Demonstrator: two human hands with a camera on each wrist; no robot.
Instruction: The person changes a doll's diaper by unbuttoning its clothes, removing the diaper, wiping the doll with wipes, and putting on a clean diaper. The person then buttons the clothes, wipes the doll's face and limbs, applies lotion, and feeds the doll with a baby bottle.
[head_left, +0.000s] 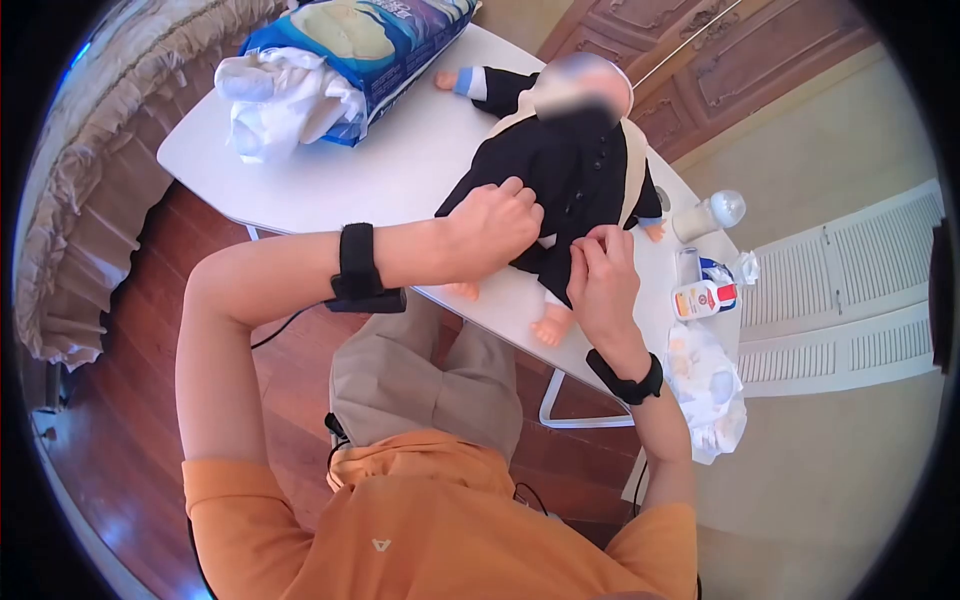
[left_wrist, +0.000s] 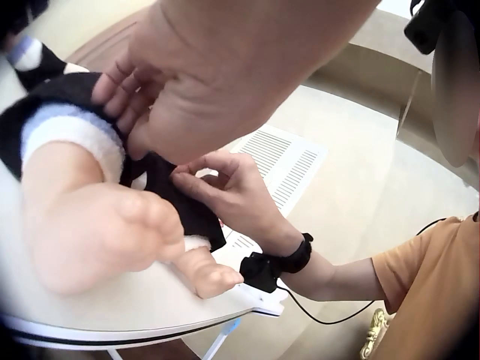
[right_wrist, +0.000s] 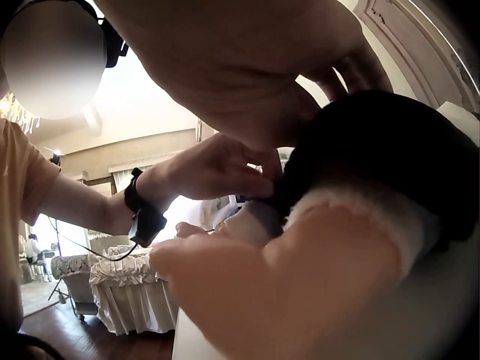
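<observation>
White A-like mark (head_left: 381,545) on orange shirt (head_left: 440,530)

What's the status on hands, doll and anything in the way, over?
Left hand and right hand pinching black outfit. Doll on its back, feet bare. Blue package and bottles off to the sides, clear of hands.

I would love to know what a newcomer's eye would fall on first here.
Probably the black-clad doll lying on the white table, upper right of centre in the head view. Next, the big blue package toward that view's upper left, then the orange shirt across its bottom.
</observation>
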